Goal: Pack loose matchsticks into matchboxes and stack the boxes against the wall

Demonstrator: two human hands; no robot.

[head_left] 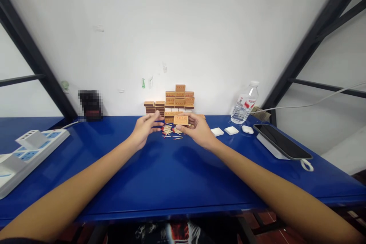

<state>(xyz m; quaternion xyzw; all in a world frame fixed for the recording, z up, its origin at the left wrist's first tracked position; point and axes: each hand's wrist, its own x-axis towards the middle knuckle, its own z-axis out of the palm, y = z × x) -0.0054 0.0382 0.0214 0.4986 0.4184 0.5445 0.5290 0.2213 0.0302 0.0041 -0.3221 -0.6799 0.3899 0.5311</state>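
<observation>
My right hand (198,129) is closed round an orange matchbox (181,120), held up above the blue table with its printed face showing. My left hand (147,129) hangs to the left of it, fingers apart and holding nothing that I can see. Between the two hands lie loose matches (168,130) with red heads, some in a pile and a few scattered. Behind them, against the wall, stand stacked matchboxes (179,94) in stepped rows. Flat matchboxes (154,105) are piled at their left, partly behind my left fingers.
Two white square pieces (231,130) and a white earphone case (247,129) lie at the right. Beyond them are a water bottle (245,103) and a phone (283,141) on a white block. A power strip (31,152) with plugs sits at the left of the blue table (160,187).
</observation>
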